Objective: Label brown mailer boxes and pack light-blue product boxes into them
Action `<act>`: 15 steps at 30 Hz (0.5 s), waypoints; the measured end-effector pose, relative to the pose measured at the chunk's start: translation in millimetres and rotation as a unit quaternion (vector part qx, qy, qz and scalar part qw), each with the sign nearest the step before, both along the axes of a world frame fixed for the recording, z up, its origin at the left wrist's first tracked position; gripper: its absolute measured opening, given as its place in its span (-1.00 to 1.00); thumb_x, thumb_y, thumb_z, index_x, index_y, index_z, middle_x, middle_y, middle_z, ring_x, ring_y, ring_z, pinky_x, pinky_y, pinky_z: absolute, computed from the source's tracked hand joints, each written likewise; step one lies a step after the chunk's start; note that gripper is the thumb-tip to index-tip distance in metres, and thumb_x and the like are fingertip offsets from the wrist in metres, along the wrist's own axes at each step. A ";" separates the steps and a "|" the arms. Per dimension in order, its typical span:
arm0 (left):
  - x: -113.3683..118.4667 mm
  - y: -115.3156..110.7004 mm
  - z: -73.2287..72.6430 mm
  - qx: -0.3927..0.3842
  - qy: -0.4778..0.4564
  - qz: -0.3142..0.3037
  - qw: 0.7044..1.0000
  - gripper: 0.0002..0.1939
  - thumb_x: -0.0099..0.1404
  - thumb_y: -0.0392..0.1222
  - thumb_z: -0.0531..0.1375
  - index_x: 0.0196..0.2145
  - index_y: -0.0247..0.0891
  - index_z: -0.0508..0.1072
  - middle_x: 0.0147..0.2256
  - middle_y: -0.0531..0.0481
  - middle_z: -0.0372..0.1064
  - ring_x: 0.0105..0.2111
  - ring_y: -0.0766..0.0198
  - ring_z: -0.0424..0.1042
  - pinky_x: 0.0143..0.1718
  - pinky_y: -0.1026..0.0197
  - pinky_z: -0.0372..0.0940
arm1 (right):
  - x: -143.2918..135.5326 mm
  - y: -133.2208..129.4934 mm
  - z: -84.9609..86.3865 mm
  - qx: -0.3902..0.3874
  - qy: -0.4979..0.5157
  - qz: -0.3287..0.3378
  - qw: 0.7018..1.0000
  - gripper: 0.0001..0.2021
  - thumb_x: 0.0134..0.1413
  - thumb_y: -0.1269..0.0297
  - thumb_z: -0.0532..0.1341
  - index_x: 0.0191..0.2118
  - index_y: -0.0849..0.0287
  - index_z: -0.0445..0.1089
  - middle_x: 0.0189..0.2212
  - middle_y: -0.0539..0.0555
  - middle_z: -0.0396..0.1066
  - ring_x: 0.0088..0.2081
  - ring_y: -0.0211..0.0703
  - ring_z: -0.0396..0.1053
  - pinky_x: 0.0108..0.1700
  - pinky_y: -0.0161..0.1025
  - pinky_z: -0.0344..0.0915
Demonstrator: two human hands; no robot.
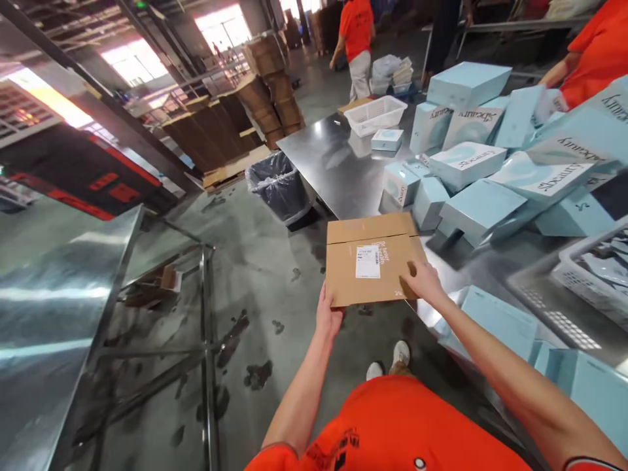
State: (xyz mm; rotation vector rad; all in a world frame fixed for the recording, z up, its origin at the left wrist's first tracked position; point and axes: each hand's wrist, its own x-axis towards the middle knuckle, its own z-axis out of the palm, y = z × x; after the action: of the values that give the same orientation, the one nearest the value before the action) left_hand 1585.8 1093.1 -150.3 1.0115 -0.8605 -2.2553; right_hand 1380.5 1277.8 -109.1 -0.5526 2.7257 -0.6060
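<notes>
A flat brown cardboard box (343,268) with a white label and pale print is held up in front of me, at the near edge of the metal table (324,163). My left hand (328,313) grips its lower left corner from below, the fingers partly behind the cardboard. At the box's right side, my right hand (422,280) holds the edge, with bent fingers on the front face. Just beyond the box, light blue boxes (483,206) lie piled on the table.
A white basket (375,116) and a small blue box (387,140) stand farther back. A lined bin (279,186) is beside the table. At right is another white basket (593,281); at left, a metal table (53,314). People in orange shirts (356,29) are beyond.
</notes>
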 end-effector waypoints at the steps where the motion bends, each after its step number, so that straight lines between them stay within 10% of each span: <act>1: 7.6 -1.8 15.1 0.004 0.031 0.009 0.999 -0.29 0.14 -0.10 0.37 0.24 0.01 0.33 0.25 -0.04 0.33 0.01 0.11 0.50 -0.13 0.16 0.46 | 12.4 -0.9 5.7 -0.023 0.007 -0.004 1.000 -0.52 0.18 0.17 0.17 0.18 0.25 0.32 0.12 0.31 0.34 0.15 0.13 0.28 0.19 -0.03 0.20; 7: 25.9 -6.4 107.1 -0.086 0.142 -0.014 0.986 -0.45 0.11 -0.06 0.40 0.08 0.10 0.50 0.07 0.05 0.52 -0.09 0.19 0.53 -0.17 0.22 0.45 | 53.1 57.8 56.8 -0.290 0.026 -0.005 0.957 -0.44 0.16 0.07 0.15 0.26 0.12 0.23 0.27 0.19 0.24 0.24 0.04 0.23 0.23 -0.01 0.24; 11: 19.4 5.6 150.0 -0.120 0.147 -0.046 0.981 -0.49 0.05 -0.05 0.39 0.01 -0.06 0.56 -0.08 0.00 0.60 -0.19 0.18 0.54 -0.26 0.22 0.45 | 62.4 213.2 73.2 -0.290 0.127 -0.238 0.918 -0.37 0.12 -0.04 0.17 0.25 0.16 0.26 0.30 0.25 0.21 0.27 0.12 0.21 0.28 0.07 0.15; 15: 22.5 26.0 172.9 -0.137 0.090 -0.039 0.986 -0.62 0.12 -0.10 0.31 -0.07 -0.13 0.59 -0.19 0.04 0.62 -0.24 0.23 0.53 -0.30 0.28 0.44 | 115.4 377.5 44.5 -0.217 0.078 -0.541 0.809 -0.28 0.07 -0.11 0.16 0.18 0.39 0.34 0.26 0.60 0.16 0.30 0.40 0.15 0.21 0.30 0.14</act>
State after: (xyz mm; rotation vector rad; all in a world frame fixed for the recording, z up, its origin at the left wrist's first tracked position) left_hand 1608.3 1119.1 22.6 0.6492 -1.1089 -2.1748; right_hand 1495.9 1655.3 -64.6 1.0437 2.8281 -1.4899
